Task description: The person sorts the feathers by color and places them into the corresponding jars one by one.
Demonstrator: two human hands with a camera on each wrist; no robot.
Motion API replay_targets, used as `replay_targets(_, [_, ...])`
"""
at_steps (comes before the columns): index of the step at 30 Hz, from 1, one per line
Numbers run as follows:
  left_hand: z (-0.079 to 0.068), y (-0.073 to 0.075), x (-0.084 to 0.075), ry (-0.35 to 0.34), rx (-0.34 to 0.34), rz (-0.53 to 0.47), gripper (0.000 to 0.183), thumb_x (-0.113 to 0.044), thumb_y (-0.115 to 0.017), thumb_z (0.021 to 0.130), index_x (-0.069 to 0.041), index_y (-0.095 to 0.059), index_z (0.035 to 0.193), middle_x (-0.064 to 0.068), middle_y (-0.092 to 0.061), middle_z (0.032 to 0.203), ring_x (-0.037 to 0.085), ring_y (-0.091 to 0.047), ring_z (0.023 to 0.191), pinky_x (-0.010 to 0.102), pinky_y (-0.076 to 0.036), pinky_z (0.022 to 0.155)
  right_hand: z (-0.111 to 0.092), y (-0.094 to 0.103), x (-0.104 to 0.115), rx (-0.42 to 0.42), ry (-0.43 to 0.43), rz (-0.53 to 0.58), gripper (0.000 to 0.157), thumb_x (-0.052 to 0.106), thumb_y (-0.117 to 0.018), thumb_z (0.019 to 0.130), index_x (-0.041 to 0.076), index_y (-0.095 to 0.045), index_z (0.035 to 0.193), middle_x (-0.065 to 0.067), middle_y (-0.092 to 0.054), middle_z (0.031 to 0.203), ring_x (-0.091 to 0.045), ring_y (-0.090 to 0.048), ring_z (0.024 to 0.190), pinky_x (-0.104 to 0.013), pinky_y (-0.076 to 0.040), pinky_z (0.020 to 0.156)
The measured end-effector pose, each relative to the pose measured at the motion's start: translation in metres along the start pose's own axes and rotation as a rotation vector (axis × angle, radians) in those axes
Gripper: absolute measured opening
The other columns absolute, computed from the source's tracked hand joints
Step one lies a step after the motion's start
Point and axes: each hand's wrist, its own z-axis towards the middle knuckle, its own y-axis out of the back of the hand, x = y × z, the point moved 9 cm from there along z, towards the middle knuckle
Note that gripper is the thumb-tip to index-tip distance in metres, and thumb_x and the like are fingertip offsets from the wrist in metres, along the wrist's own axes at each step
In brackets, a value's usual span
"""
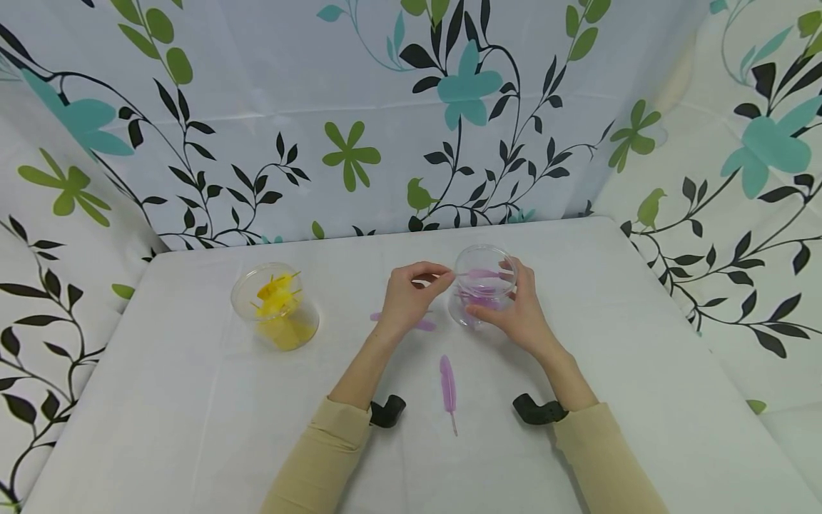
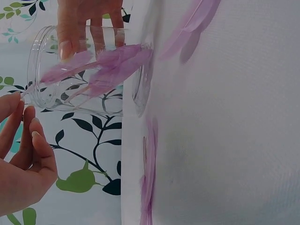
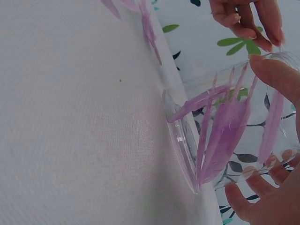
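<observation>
My left hand (image 1: 411, 294) pinches the quill of a lilac feather (image 2: 65, 71) at the mouth of a clear jar (image 2: 40, 101). The vane of this feather hangs inside the jar, below the rim. Fingers and thumb of my right hand (image 1: 528, 318) go round the jar's wall and hold it upright on the table. Several more lilac feathers (image 3: 225, 136) stand in the jar, their vanes at the bottom and quills up. Just beyond my left wrist lie loose lilac feathers (image 1: 424, 325), partly hidden by it. Another lilac feather (image 1: 448, 385) lies between my forearms.
A second clear jar (image 1: 239, 303) with yellow feathers (image 1: 282, 300) stands on the left of the white-covered table (image 1: 173, 400). Patterned cloth (image 1: 379, 86) hangs behind and at both sides. A black strap piece (image 1: 388, 412) shows at my left cuff, another (image 1: 538, 410) at my right.
</observation>
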Motion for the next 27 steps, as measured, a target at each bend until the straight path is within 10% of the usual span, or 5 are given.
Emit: replay_targets(27, [-0.008, 0.010, 0.054, 0.127, -0.001, 0.020, 0.021, -0.029, -0.071, 0.094, -0.010, -0.077, 0.102, 0.002, -0.073, 0.102, 0.017, -0.063, 0.095, 0.031, -0.050, 0.085, -0.001, 0.000, 0.004, -0.009, 0.024, 0.009, 0.107, 0.031, -0.088, 0.077, 0.010, -0.018, 0.155, -0.012, -0.031, 0.151, -0.031, -0.035, 0.142, -0.057, -0.035, 0.113])
